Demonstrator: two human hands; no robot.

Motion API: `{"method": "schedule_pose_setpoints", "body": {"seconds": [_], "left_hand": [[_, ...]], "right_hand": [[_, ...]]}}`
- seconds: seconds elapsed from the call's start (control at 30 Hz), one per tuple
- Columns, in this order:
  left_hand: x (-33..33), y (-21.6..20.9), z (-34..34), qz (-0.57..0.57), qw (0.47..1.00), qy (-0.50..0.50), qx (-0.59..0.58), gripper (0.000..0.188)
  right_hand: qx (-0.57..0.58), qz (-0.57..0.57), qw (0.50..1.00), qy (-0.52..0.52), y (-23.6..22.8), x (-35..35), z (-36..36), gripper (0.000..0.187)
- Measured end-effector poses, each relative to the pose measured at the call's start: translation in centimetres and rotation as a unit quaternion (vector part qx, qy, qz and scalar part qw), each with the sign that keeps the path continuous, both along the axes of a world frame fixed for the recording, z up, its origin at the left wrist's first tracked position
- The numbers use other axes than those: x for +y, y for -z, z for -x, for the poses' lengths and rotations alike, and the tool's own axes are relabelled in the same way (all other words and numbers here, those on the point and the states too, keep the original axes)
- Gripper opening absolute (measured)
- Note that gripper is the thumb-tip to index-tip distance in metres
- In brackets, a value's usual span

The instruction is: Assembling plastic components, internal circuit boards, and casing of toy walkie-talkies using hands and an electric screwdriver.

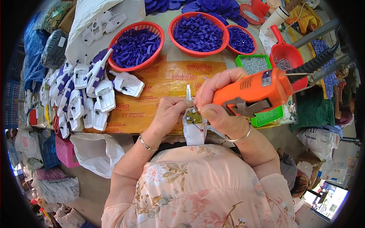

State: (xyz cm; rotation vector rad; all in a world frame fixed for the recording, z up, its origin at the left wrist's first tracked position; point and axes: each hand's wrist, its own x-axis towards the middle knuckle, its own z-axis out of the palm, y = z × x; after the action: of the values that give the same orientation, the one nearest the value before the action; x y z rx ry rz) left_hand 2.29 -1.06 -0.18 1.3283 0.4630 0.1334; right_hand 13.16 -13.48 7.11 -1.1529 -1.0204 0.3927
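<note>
My right hand [227, 122] grips an orange electric screwdriver [253, 91], its fingers wrapped round the front end. That tool tilts down to the left over a white plastic housing [194, 135] at the table's near edge. A small yellowish circuit board [195, 117] with thin wires lies in the housing. Closed in a pinch, my left hand [167, 114] holds the housing's upper left side, close to the screwdriver's tip. Fingers partly hide the tip, and I cannot make out a screw there.
White-and-purple plastic housings [105, 98] are heaped at left. Red baskets [133, 69] of purple parts stand at the back. At right are a green tray [239, 60] of screws, a red scoop [294, 51] and the screwdriver's spring [330, 68]. A white sack [97, 152] hangs by the near edge.
</note>
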Motion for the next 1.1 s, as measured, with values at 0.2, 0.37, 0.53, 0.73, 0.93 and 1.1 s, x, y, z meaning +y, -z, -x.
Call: {"method": "schedule_pose_setpoints", "body": {"seconds": [0.2, 0.37, 0.53, 0.73, 0.93, 1.1], "left_hand": [[-0.1, 0.1, -0.3, 0.012, 1.000, 0.010, 0.015, 0.028], [-0.1, 0.4, -0.1, -0.078, 0.996, 0.007, -0.035, 0.028], [-0.6, 1.2, -0.1, -0.088, 0.993, 0.005, -0.082, 0.027], [-0.5, 0.3, 0.0, -0.088, 0.993, 0.015, -0.080, 0.025], [0.6, -0.2, 0.3, 0.180, 0.981, 0.067, 0.029, 0.021], [0.2, -1.3, 1.3, 0.114, 0.989, 0.098, 0.004, 0.027]], "right_hand": [[0.067, -0.091, 0.992, 0.053, 0.1, 1.2, 0.8, 0.038], [-0.043, 0.037, 0.998, -0.012, -0.9, 0.4, 0.5, 0.037], [-0.024, 0.152, 0.988, 0.017, -2.2, -0.2, 1.8, 0.024], [-0.057, 0.075, 0.995, -0.041, -1.3, -0.2, 0.5, 0.035], [0.079, -0.047, 0.990, 0.105, -3.0, -0.9, -0.3, 0.064], [-0.104, -0.086, 0.944, 0.301, -1.9, -2.9, -2.7, 0.058]]}}
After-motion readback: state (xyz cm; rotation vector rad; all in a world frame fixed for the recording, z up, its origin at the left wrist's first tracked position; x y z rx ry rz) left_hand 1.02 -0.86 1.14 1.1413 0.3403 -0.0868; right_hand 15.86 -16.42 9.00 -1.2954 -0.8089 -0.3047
